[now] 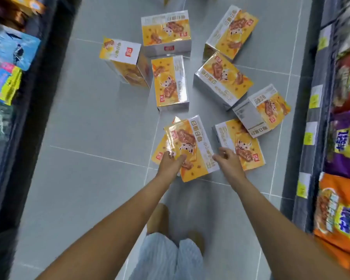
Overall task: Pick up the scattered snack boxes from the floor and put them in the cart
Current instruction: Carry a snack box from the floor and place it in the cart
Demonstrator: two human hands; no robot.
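Grey tiled floor (85,138) fills the aisle, a dark left shelf (34,81) on one side and a right shelf (311,81) stacked with bright bags (343,138) on the other. Yellow-and-white snack boxes (170,81) lie scattered across the tiles ahead, some flat, some tipped on an edge, one near the left shelf standing on its side. Down close, the nearest snack box (192,142) lies askew on top of another box (160,148). Left hand (171,161) has it by the near left edge, thumb on the printed face, fingers curled at the side. Right hand (228,158) is at the box's right edge, fingers bent; gripping or just touching, I cannot tell.
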